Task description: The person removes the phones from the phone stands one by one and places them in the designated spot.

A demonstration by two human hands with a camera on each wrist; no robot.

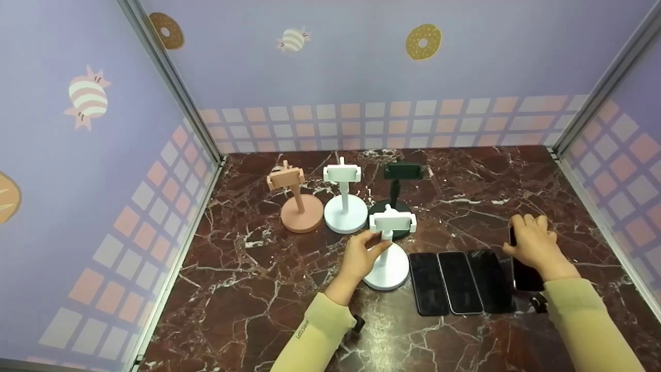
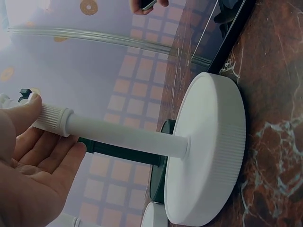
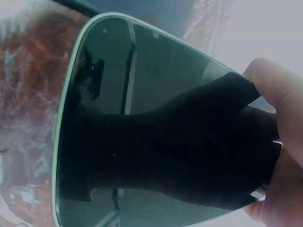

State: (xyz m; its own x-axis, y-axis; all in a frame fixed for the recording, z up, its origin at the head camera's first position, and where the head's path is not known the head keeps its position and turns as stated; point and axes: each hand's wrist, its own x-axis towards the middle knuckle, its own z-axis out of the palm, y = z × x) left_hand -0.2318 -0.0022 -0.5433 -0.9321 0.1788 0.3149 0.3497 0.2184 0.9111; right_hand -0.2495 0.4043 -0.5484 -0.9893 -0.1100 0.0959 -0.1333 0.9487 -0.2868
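Note:
My left hand [image 1: 357, 257] holds the upper post of a white phone stand [image 1: 395, 266] at the front. In the left wrist view, the thumb and fingers are at the ribbed collar [image 2: 54, 119], and the round base [image 2: 208, 151] sits on the table. On the right, my right hand [image 1: 537, 243] grips a smartphone [image 1: 526, 277] by its edges near the far end. The right wrist view shows its dark glossy screen [image 3: 142, 151] facing the camera, with thumb and fingers on opposite sides.
Behind stand a pink phone stand [image 1: 302, 213], another white stand [image 1: 346, 214] and a dark green one [image 1: 404, 171], partly covered by the front stand. Three phones lie side by side between my hands: a left one [image 1: 429, 284], a middle one [image 1: 460, 283] and a right one [image 1: 490, 281]. Patterned walls enclose the marbled table [image 1: 248, 289].

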